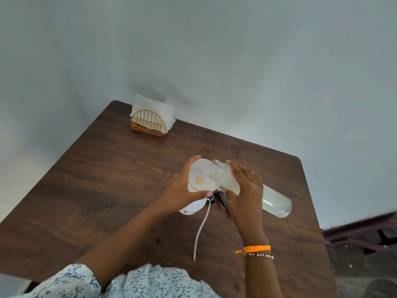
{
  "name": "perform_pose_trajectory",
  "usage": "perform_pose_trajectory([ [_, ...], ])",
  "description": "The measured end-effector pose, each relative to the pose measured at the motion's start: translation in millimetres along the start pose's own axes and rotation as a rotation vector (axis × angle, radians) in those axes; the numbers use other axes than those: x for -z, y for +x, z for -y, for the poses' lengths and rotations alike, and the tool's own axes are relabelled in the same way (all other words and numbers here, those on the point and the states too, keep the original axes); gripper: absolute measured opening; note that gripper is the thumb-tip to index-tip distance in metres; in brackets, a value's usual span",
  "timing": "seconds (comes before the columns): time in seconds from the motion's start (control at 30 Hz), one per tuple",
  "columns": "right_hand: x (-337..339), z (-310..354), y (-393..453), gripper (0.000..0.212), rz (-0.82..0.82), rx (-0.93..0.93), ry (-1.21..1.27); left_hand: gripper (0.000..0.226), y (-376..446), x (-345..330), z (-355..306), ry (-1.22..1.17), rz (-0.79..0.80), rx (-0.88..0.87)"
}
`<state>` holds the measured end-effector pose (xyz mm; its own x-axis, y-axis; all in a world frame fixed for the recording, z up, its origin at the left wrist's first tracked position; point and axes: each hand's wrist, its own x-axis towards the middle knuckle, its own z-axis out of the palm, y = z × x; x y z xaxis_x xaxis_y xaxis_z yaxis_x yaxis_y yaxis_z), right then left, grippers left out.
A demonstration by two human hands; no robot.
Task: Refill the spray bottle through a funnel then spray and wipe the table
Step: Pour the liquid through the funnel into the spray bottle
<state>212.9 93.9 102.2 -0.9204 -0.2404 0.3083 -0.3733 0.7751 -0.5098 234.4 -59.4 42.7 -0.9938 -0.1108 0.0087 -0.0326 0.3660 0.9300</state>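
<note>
My left hand (pixel 182 191) grips the rim of a translucent white funnel (pixel 198 181), which sits over a white spray bottle with blue print (pixel 191 208) on the brown table (pixel 107 179). In my right hand (pixel 246 190) is a long clear refill bottle (pixel 277 201), tipped almost level, its open threaded neck resting over the funnel's bowl. A little clear liquid shows near the bottle's base. The black spray head (pixel 218 195) lies on the table under my hands, and its pale dip tube (pixel 202 229) trails toward me.
A gold wire napkin holder with white napkins (pixel 149 123) stands at the table's far left corner, against the pale wall. A dark bench (pixel 363 233) sits past the table's right edge. My floral sleeve (pixel 139 282) hangs over the near edge.
</note>
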Motion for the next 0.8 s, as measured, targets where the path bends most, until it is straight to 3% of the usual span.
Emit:
perform_pose_trajectory([
  [0.8,-0.1,-0.1,1.1,0.057,0.023,0.015,-0.051,0.089,0.5,-0.4,-0.1,0.108,-0.019,0.047],
])
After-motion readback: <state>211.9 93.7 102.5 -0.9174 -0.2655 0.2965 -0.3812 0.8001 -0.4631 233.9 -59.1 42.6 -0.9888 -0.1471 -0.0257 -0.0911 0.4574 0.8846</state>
